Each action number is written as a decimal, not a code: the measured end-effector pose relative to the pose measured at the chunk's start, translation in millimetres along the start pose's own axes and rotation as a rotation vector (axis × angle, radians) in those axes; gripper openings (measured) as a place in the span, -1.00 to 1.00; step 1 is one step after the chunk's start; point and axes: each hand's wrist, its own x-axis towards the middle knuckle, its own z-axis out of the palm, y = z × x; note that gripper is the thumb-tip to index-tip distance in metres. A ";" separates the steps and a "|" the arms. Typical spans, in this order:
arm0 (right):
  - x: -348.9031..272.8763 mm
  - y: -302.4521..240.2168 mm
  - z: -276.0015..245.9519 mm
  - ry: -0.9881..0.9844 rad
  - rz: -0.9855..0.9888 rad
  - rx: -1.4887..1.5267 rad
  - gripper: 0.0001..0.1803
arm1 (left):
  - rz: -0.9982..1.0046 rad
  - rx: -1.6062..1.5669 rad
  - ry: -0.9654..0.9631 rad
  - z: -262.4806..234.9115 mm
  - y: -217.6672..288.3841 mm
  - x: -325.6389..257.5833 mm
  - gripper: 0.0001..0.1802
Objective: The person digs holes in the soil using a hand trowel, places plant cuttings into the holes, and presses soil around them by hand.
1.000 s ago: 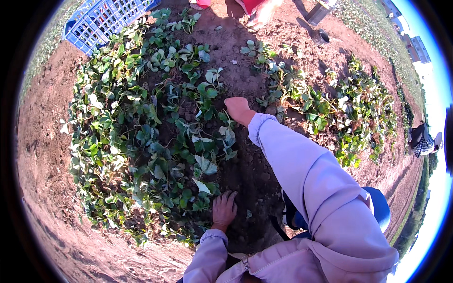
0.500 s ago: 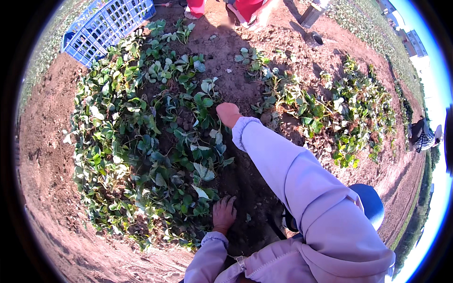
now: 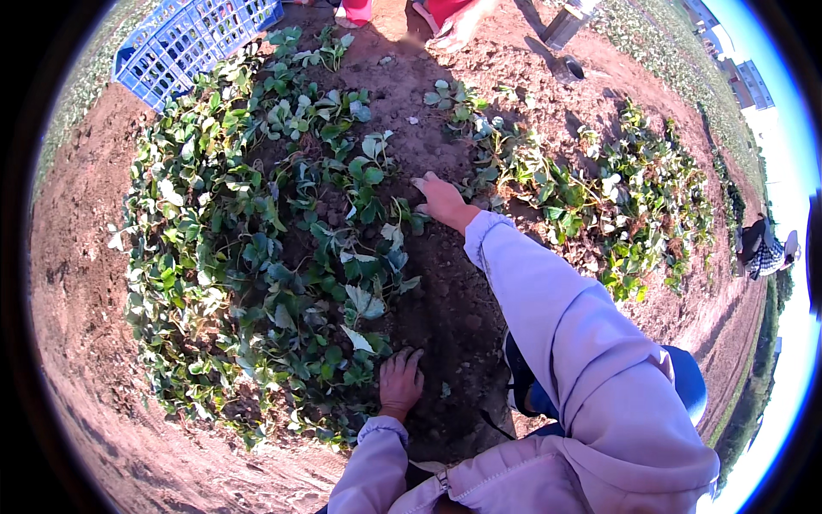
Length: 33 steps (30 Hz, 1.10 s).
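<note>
Low plants with green, toothed leaves that look like strawberry plants (image 3: pixel 282 248) fill a broad patch from the middle to the left. My left hand (image 3: pixel 401 379) rests at the near right edge of this patch, back upward, fingers spread over the soil and leaf edges. Farther off, my right hand (image 3: pixel 447 200) hovers above or touches the bare soil strip (image 3: pixel 445 291) right of the leaves, its fingers apart and nothing visible in them. A leafy stem (image 3: pixel 411 214) stands just left of its fingertips.
A blue plastic crate (image 3: pixel 193 51) stands at the far left corner. Another person's red-clad legs (image 3: pixel 445 15) are at the far edge, with a post-like object (image 3: pixel 561 27) to their right. More plants (image 3: pixel 599 197) grow on the right. Another person (image 3: pixel 762 247) is at the far right.
My right hand has drawn back from the leaves toward the right, and its fingers now show. The left hand has barely shifted. The view has tilted slightly.
</note>
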 end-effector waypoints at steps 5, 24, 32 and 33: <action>1.3 -5.3 11.3 0.046 -0.061 -0.023 -0.66 | -0.003 -0.002 -0.018 -1.6 -1.2 -0.7 -0.54; -75.3 192.1 -67.7 -0.029 -0.017 -0.653 -0.72 | 0.066 0.030 0.025 6.0 11.7 7.1 -0.56; -46.3 120.9 -16.9 0.246 0.849 0.465 -0.69 | 0.006 0.053 -0.015 2.6 1.4 -0.8 -0.56; -47.8 121.9 -20.0 0.239 0.858 0.613 -0.70 | 0.009 0.062 -0.011 2.7 1.5 -0.3 -0.56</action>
